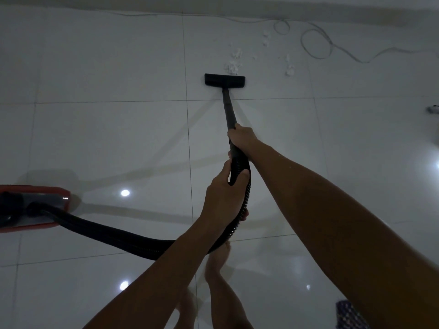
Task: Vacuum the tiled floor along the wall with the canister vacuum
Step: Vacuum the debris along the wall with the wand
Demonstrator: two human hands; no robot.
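Observation:
A black vacuum wand (228, 108) slants away from me, its flat floor nozzle (224, 80) resting on the glossy white tiled floor (107, 138). My right hand (242, 137) grips the wand's upper end. My left hand (224, 194) is closed around the ribbed black hose (114, 230) just below it. The hose curves left to the red canister vacuum (33, 206) at the left edge. Clumps of white debris (234, 66) lie just beyond the nozzle, near the wall (332, 17).
A thin white cable (316, 41) loops over the tiles along the wall at the upper right. A small pale object (432, 109) sits at the right edge. My bare feet (219, 257) stand on the tiles below the hose. Ceiling lights reflect in the floor.

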